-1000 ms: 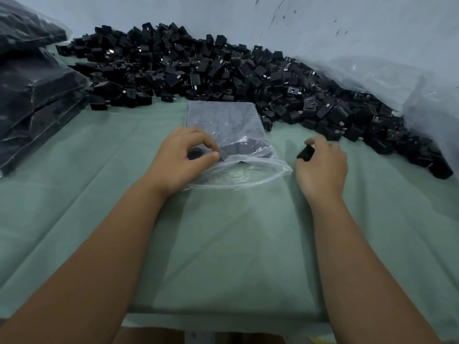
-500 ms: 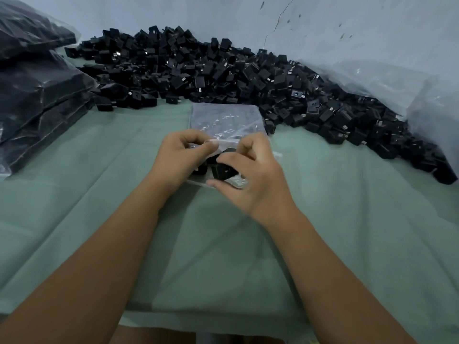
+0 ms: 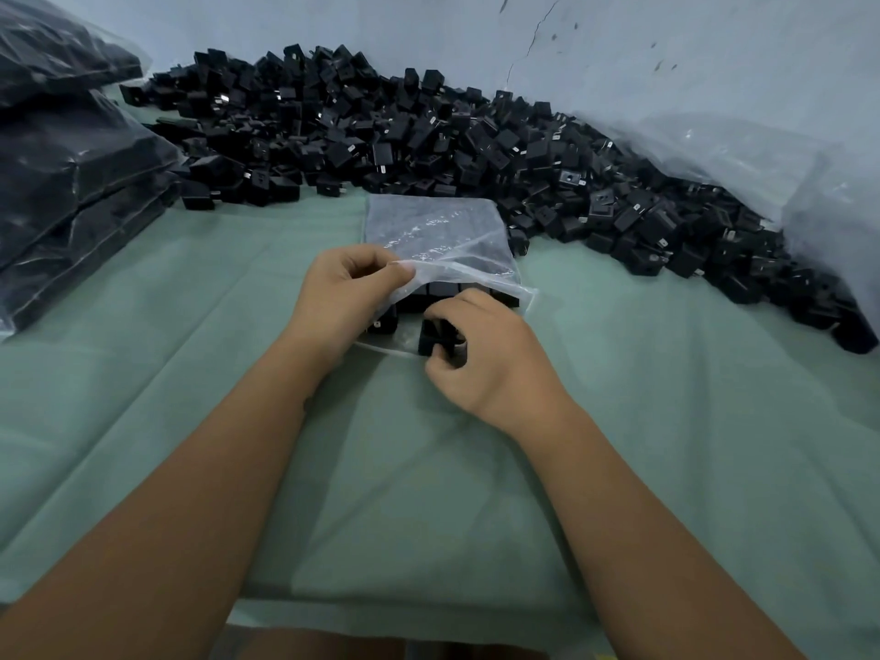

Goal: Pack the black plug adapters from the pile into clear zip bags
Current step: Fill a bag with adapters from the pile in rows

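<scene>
One adapter (image 3: 432, 336) seemingly pinched between right fingers (image 3: 450, 311).

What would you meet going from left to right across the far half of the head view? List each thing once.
Stacked filled dark plastic bags → heaped pile of black plug adapters → crumpled clear plastic sheeting.

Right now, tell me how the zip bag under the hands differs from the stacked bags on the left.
The zip bag lies open, its upper flap pinched up by the left hand, only partly filled; the stacked bags look full and bulging. The zip bag lies alone, while the stacked bags are piled up. Both are clear plastic showing black contents.
</scene>
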`<state>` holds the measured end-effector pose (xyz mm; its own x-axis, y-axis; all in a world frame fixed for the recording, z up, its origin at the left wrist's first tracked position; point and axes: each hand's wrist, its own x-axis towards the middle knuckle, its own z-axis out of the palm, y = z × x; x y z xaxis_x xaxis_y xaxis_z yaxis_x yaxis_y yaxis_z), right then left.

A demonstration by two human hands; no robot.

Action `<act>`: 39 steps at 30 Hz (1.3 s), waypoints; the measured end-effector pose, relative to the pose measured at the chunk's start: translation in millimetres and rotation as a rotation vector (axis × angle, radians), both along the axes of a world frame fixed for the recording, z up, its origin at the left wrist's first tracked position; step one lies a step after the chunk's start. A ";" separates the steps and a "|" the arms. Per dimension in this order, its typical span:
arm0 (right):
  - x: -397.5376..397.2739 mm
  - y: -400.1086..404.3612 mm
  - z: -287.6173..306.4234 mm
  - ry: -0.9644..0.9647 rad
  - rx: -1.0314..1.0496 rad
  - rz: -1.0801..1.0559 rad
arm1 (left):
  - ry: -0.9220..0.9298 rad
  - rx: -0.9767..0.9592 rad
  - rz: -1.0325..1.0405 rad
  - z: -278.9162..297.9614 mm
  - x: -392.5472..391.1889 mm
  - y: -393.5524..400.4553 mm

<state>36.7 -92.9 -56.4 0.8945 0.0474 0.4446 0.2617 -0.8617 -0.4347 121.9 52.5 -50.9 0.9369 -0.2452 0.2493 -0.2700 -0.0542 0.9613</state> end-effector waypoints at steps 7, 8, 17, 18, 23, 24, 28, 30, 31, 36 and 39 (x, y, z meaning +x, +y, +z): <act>1.9 -1.4 1.0 -0.003 -0.059 -0.114 | -0.020 -0.033 -0.055 1.8 -1.0 1.4; 0.6 -0.9 0.3 -0.014 -0.060 -0.109 | -0.017 -0.038 -0.047 2.1 -1.1 1.1; 11.5 -0.3 -3.2 0.028 -0.004 -0.102 | -0.052 -0.036 -0.124 3.7 -5.9 1.6; 11.7 -0.9 -3.5 0.038 0.024 -0.084 | -0.048 -0.041 -0.124 3.6 -5.9 1.5; 11.9 -2.3 -2.5 0.084 0.093 -0.029 | -0.067 -0.007 -0.207 4.2 -6.5 3.8; 11.0 -2.3 -1.7 0.065 0.096 -0.026 | -0.048 0.003 -0.231 5.0 -7.2 4.3; 1.9 0.2 0.8 -0.114 -0.037 -0.073 | 0.053 -0.027 -0.276 7.0 -9.2 5.0; -2.5 0.0 1.8 -0.244 -0.040 -0.086 | 0.041 0.021 -0.274 6.2 -9.9 4.2; -4.1 -0.7 2.6 -0.306 -0.022 -0.085 | 0.025 0.055 -0.266 5.6 -10.4 3.7; -4.8 -13.2 11.2 -0.501 0.170 -0.220 | -0.118 0.188 -0.224 3.3 -9.0 2.8; 16.6 -34.3 21.9 -0.420 0.579 -0.373 | -0.158 0.214 -0.186 2.0 -6.4 1.6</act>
